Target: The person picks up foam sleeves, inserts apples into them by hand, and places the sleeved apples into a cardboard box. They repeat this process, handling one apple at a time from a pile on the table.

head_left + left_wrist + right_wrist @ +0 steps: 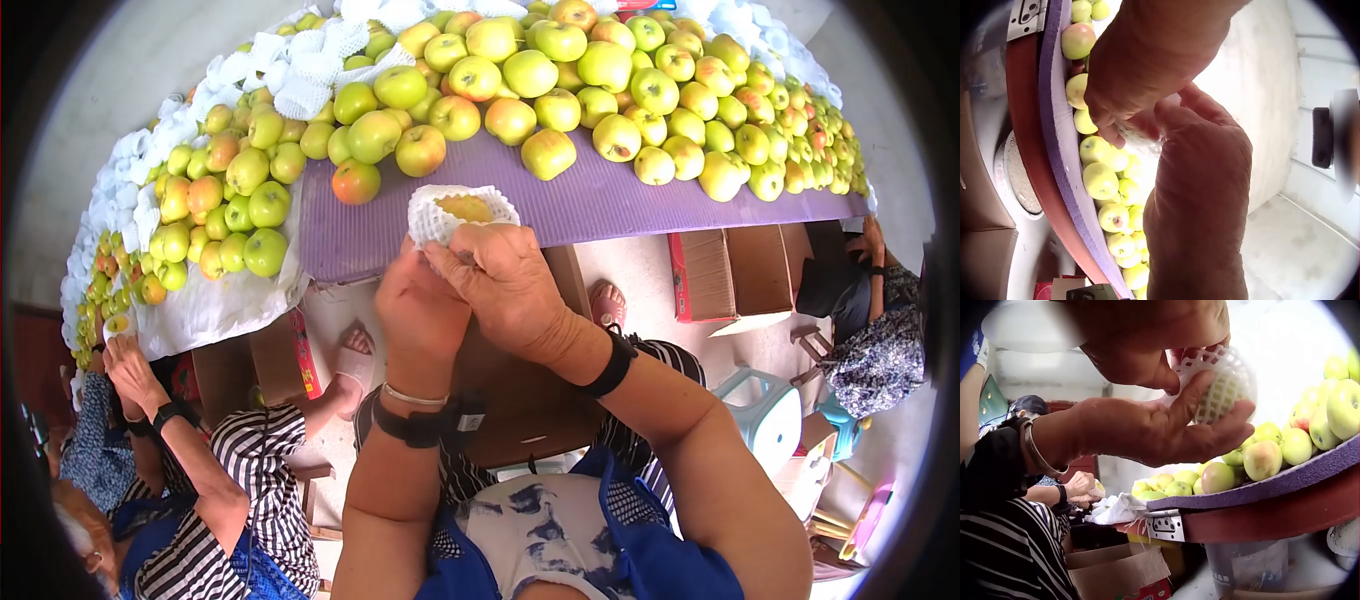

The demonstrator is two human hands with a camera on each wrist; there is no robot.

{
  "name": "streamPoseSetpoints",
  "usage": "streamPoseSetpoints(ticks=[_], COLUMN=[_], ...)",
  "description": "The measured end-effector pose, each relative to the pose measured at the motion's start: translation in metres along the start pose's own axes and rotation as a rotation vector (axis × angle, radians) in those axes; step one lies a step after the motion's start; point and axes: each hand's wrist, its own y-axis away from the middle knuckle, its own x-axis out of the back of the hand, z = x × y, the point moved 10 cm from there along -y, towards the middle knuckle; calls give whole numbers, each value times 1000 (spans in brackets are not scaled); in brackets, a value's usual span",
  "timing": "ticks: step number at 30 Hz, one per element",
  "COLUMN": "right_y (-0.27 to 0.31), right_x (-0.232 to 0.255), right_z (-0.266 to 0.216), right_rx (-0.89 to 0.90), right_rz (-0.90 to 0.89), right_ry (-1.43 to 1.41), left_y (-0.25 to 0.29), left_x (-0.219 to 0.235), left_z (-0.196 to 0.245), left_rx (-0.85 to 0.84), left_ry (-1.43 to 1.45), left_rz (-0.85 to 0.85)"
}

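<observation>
A yellow-green apple (466,208) sits inside a white foam net (430,222), held up just in front of the purple padded table edge. My left hand (425,300) cups the netted apple from below; in the right wrist view its fingers and thumb lie around the net (1225,387). My right hand (515,285) pinches the net's near edge with curled fingers. The left wrist view has both hands close together, the left hand (1200,187) and the right hand (1147,69), mostly hiding the netted apple.
Many apples (530,75) are piled on the purple padding (430,180), with white foam nets (300,85) behind and left. Cardboard boxes (755,270) and a pale stool (760,410) stand below. Another person (210,480) works at left, and a further one (875,350) sits at right.
</observation>
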Motion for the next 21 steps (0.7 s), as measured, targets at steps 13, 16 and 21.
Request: streamPoseSetpoints(ticks=[13,16,21], right_y=[18,-4,-15], right_x=[37,69,70], right_z=[43,33,22], right_rx=[-543,-431,-86], right_rz=[294,369,309], right_ry=[-554,-260,-69], left_y=[2,5,7], left_x=[-13,-19,-18], left_z=[8,1,-3], left_rx=[-26,-5,20], left_ry=[33,-44,-154], left_rz=[-140,-163,-170])
